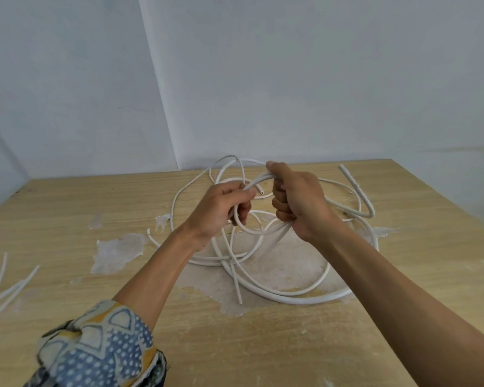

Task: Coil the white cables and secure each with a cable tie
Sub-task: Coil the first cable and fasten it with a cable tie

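Observation:
Loose white cables lie tangled in wide loops on the wooden table, thin and thick strands crossing each other. Above the tangle, my left hand pinches a thin white cable near its cut end, which pokes out to the right of my thumb. My right hand grips a small loop of the same cable in its fist; the strand arcs from one hand to the other and curls under both. A thick cable end sticks up to the right of my right hand.
Several thin white strips, maybe cable ties, lie at the table's left edge. The tabletop has worn pale patches. Blue-grey walls stand close behind the table's far edge. A patterned sleeve covers my left upper arm.

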